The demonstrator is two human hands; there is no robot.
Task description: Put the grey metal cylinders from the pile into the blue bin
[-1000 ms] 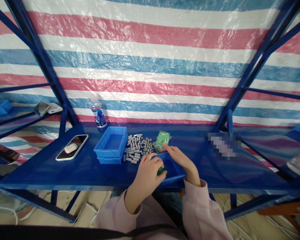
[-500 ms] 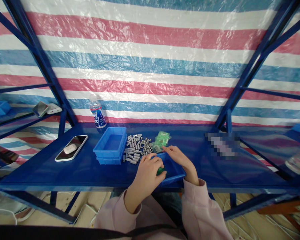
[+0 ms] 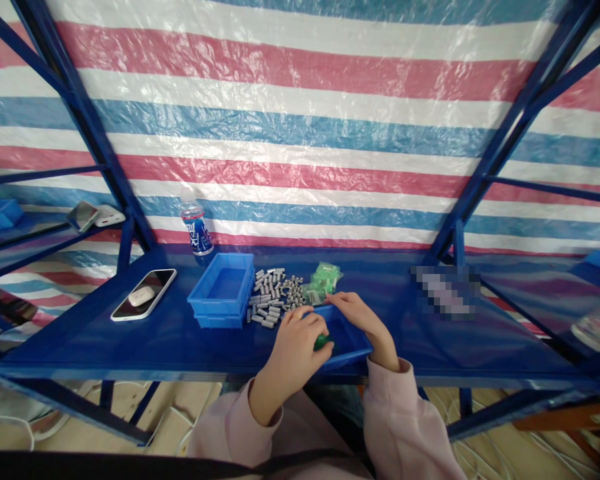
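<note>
My left hand (image 3: 300,343) is curled round a green object (image 3: 321,342) over the left side of a blue tray (image 3: 357,352). Only part of the green object shows between the thumb and fingers. My right hand (image 3: 357,312) rests at the tray's right and far edge, its fingers pointing left and close together; whether they pinch anything is too small to tell. Beyond the hands lie small metal cylinders (image 3: 269,293), smaller metal pieces (image 3: 295,290) and green plastic packets (image 3: 325,277).
Two stacked blue bins (image 3: 217,307) stand left of the metal parts. A white-edged phone (image 3: 160,290) with a white case (image 3: 141,296) on it lies farther left. A bottle (image 3: 197,230) stands at the back. Blue frame posts rise on both sides.
</note>
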